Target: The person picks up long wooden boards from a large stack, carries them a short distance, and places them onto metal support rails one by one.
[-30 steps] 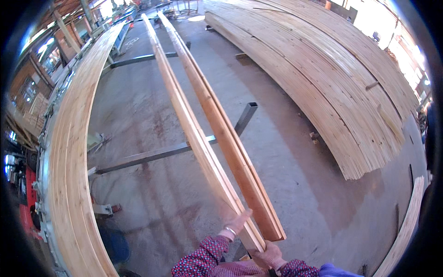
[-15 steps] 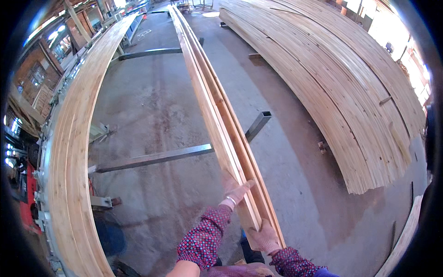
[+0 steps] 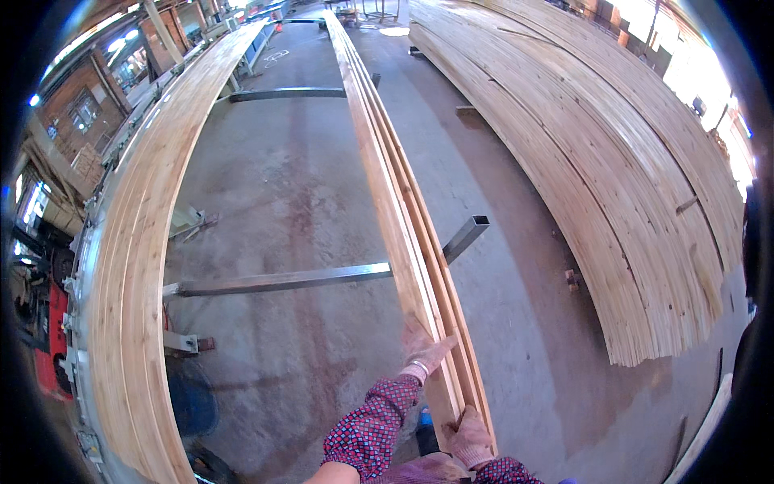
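Several long pale wooden boards [image 3: 395, 185] stand on edge, pressed together, running from near me to the far end of the hall. They rest on a grey steel square tube [image 3: 282, 281] lying across the floor. My left hand [image 3: 423, 348], in a worn work glove, lies flat against the left face of the nearest board, fingers spread. My right hand [image 3: 469, 437], also gloved, grips the near end of the boards from the right side. Both sleeves are red with a small check pattern.
A tall stack of long boards [image 3: 133, 266] curves along the left on a metal frame. A wide low pile of boards [image 3: 613, 177] fills the right. Another steel tube [image 3: 286, 93] crosses the concrete floor farther off. A red machine [image 3: 48, 339] stands at far left.
The two separate boards have come together into one tight bundle, swinging toward the left. My left hand has moved up onto the board's side; my right hand stays at the near end.
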A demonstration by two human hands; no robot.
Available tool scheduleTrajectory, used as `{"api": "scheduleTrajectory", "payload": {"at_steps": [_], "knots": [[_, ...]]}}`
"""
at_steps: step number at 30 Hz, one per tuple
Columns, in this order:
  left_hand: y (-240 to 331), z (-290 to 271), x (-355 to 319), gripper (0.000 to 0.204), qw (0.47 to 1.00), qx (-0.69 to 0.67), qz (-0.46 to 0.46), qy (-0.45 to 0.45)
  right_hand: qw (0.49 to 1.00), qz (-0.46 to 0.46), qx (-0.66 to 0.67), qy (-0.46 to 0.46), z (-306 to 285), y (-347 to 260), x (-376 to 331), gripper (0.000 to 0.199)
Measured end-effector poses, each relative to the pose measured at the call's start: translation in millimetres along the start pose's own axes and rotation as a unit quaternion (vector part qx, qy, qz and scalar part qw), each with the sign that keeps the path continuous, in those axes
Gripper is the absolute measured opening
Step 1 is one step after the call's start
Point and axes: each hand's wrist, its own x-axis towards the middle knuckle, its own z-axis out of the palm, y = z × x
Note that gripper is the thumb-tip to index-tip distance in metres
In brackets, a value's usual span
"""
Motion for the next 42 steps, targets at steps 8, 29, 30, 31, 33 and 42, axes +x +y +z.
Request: {"api": "scheduleTrajectory", "payload": {"at_steps": [8,29,30,31,33,42], "knots": [[-15,19,-7,0.116,0.999,0.047,-0.002,0.007,0.988,0.021,-0.126,-0.092,-14,-9,1,0.049],[-284,-399,-421,0.069,0.784,0.268,-0.142,0.541,0.790,-0.318,0.168,-0.496,212,-303,-167,0.030],[-281,-410,-428,0.069,0.785,0.197,-0.144,0.569,0.784,-0.241,0.177,-0.544,239,-324,-182,0.032],[-281,-415,-431,0.069,0.787,0.192,-0.126,0.572,0.756,-0.277,0.227,-0.547,271,-336,-204,0.034],[-291,-416,-441,0.069,0.786,0.179,-0.106,0.582,0.694,-0.198,0.341,-0.602,298,-361,-261,0.037],[-293,-455,-404,0.070,0.862,0.225,-0.037,0.453,0.821,-0.165,0.267,-0.476,202,-298,-266,0.039]]}}
